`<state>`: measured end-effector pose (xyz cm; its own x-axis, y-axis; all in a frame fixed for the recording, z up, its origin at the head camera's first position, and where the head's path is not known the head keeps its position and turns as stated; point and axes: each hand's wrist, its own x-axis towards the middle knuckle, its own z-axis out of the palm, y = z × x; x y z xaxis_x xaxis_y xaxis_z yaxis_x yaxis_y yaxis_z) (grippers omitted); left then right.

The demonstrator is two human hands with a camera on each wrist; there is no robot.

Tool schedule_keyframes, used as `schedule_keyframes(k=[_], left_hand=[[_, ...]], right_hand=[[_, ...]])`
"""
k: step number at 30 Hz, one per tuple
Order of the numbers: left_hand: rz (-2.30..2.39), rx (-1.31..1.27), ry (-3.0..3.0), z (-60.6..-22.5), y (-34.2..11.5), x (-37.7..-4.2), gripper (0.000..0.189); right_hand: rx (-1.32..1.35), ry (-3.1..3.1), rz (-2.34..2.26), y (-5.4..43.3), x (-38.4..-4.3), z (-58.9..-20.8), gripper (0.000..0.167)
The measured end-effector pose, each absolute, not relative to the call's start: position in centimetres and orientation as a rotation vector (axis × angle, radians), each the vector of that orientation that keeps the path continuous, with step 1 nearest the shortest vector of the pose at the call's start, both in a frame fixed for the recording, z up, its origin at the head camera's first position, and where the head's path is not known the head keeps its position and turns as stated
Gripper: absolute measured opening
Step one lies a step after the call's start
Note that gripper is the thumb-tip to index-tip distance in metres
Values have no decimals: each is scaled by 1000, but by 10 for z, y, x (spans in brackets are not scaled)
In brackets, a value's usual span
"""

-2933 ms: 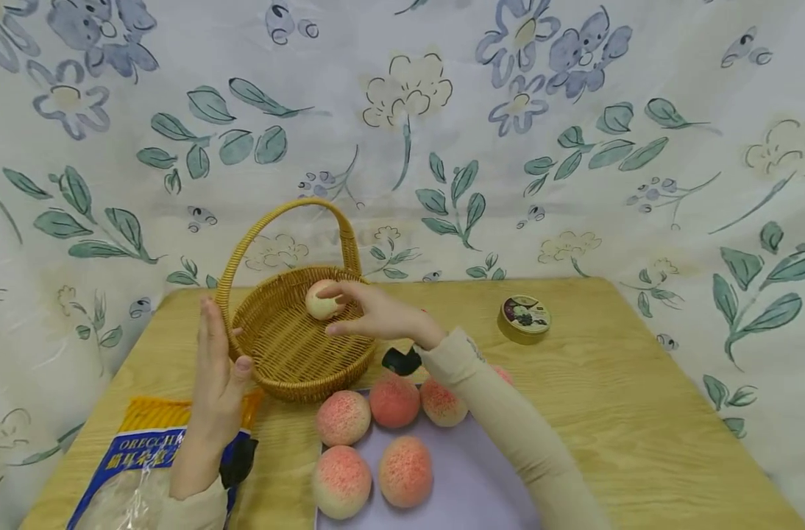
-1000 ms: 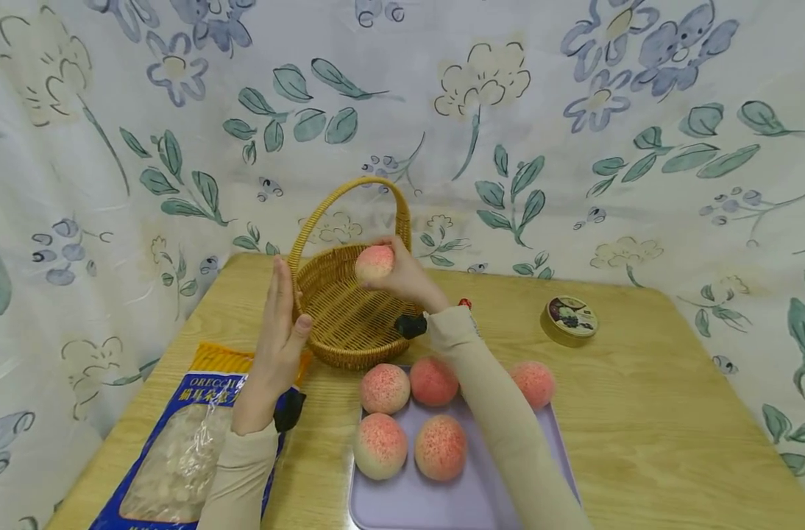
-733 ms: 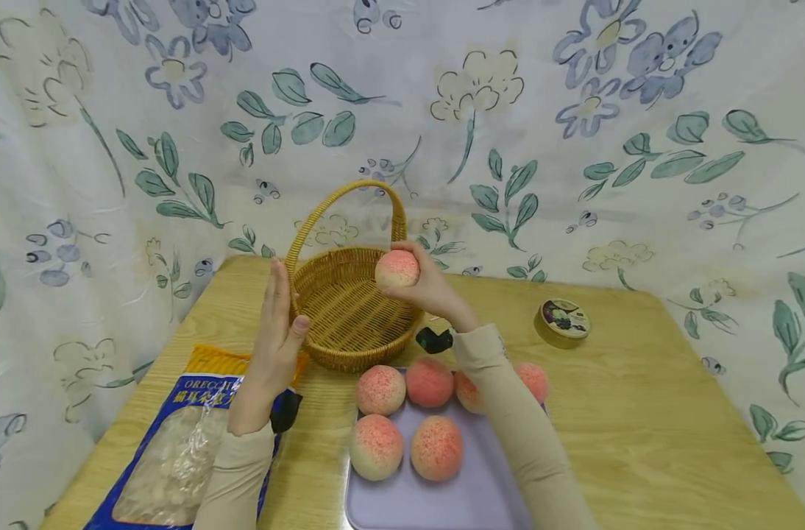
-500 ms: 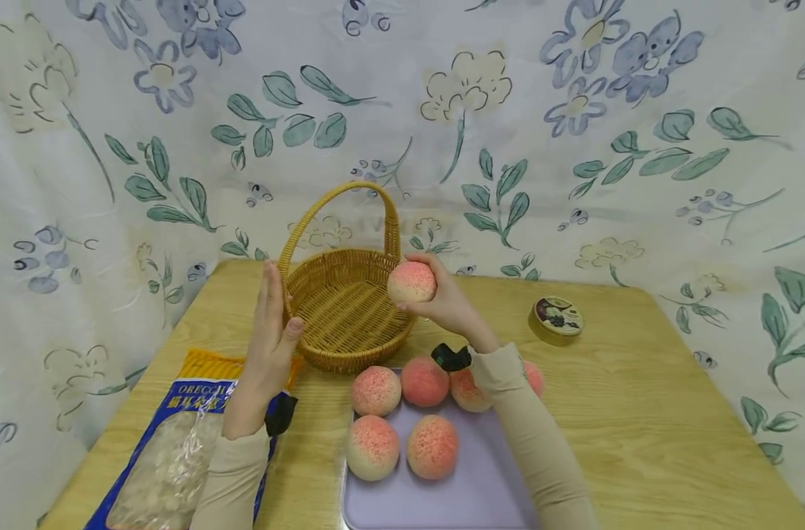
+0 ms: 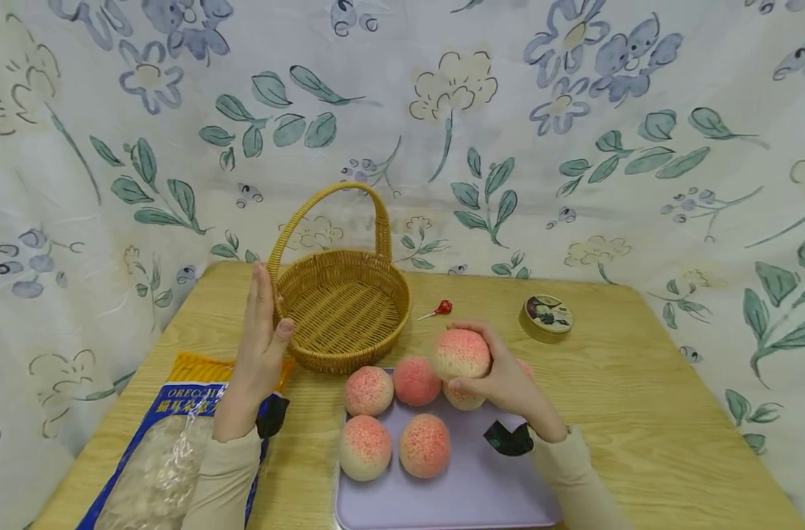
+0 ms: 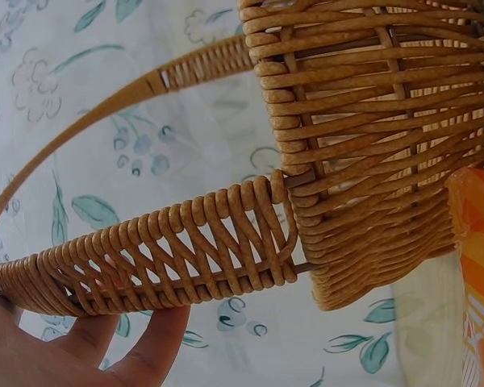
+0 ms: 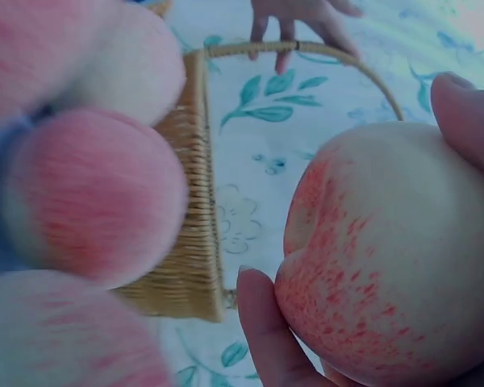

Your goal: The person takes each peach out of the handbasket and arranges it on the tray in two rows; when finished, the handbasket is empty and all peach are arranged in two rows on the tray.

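Note:
My right hand [image 5: 505, 379] grips a pink-and-cream peach [image 5: 462, 354] over the back of the lilac tray [image 5: 442, 504], and the same peach [image 7: 395, 258] fills much of the right wrist view. Below it, several more peaches lie on the tray, among them one near the front [image 5: 425, 446]; one behind my hand is partly hidden. At the left, my left hand [image 5: 255, 368] is held upright with straight fingers against the handle of the wicker basket [image 5: 343, 361]. In the left wrist view its fingers [image 6: 157, 343] touch the handle [image 6: 169, 250]. The basket's inside shows only its woven floor.
A blue and yellow pasta bag [image 5: 157, 456] lies at the left, partly under my left forearm. A red lollipop [image 5: 444, 307] lies right of the basket, and a round tin [image 5: 547, 319] farther right. A floral curtain [image 5: 402, 132] hangs behind the table.
My right hand has lifted the peach out of the basket and carried it right and nearer, over the tray. The lollipop has come into full view. My left hand stays at the handle.

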<state>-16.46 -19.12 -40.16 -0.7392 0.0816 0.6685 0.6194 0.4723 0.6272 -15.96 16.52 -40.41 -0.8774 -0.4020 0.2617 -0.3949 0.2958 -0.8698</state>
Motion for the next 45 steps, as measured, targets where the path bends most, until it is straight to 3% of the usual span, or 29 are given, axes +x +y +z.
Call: schedule_keyframes(k=[15,25,37,45], left_hand=[[-1247,-571,-2148,-401,-200,-165,78],[-1229,-549,-2145,-396,-215,-153,78],[-1164,-521,-2164,-396,-213,-148,79],[-680,-442,-2133,-382,-200,-132,81]], right_hand=[[-1092,2784,-1525,183,-113,-444,81],[-1344,2732,-1070,173,-105,-473,80],[-1178,2780,-891,174,-104,-451,86],[-1057,2834,-921,180,-108,-408,82]])
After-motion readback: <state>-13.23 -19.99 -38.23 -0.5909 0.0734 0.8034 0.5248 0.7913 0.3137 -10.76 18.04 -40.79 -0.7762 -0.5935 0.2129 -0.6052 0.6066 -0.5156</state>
